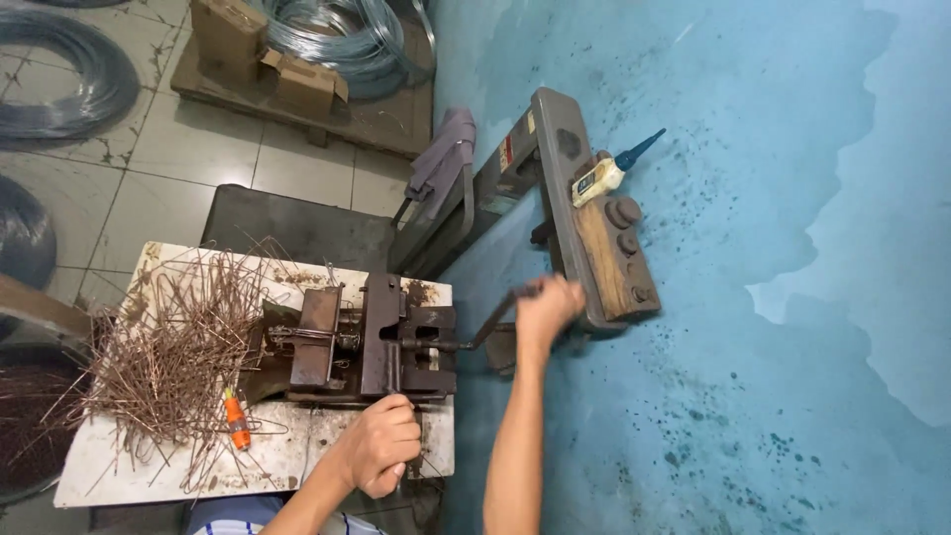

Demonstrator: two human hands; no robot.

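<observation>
The left hand [381,443] is fisted at the near edge of the steel bending jig [381,342] (what it grips is hidden). Beyond, the right hand [545,309] is clamped on the crank handle [492,322] projecting from the jig's right side. Copper-coloured wire pieces [178,352] are piled left of the jig on the white bench [109,466].

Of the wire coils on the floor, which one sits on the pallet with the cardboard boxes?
The shiny silver coil at top centre. It lies on the wooden pallet beside the boxes; the darker coils at far left lie on bare tiles.
</observation>
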